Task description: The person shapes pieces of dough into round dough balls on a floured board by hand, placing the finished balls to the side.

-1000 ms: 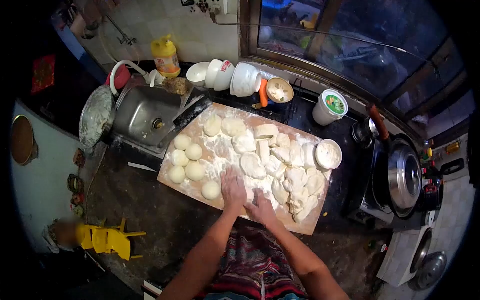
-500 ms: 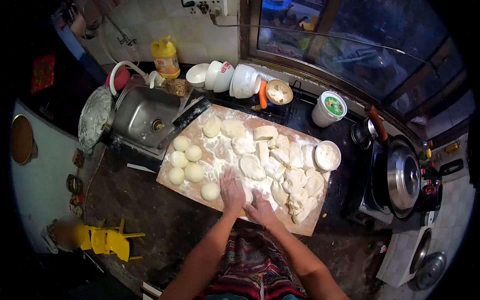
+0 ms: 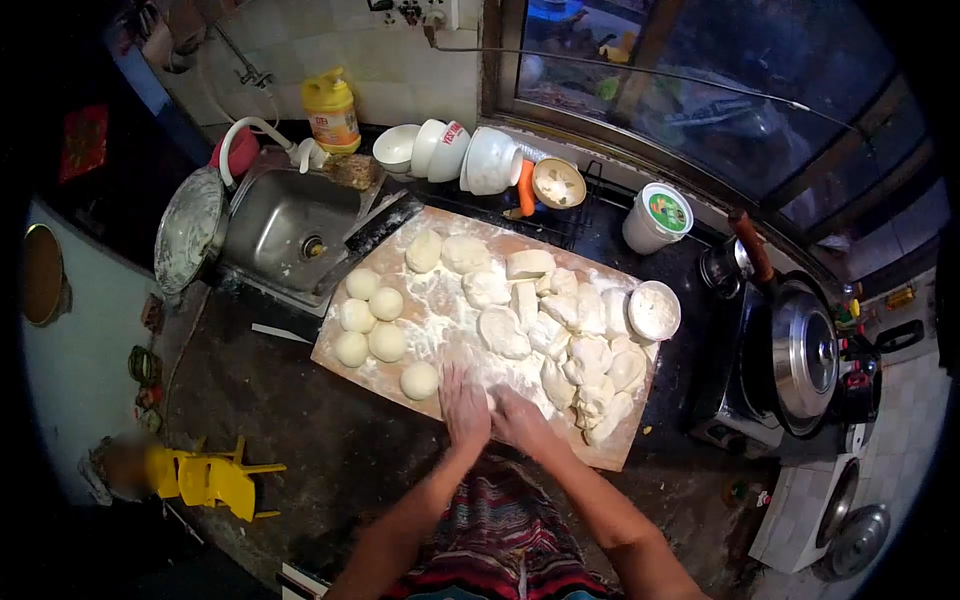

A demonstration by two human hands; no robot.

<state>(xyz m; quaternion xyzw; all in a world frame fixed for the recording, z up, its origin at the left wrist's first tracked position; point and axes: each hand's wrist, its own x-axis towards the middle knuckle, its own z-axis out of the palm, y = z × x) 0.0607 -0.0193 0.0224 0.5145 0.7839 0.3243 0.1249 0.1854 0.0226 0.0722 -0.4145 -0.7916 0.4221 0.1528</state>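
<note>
Along the near edge of the floured board, holds left hand and right hand close together, cannot tell whether gripping anything, with smooth dough balls grouped leftward and rough dough pieces rightward, apparently to separate sorts and leave working room between.

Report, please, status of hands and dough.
Left hand, right hand close together at board's near edge. Anything between them unclear. Smooth dough ball beside left hand. No obstruction seen.
</note>
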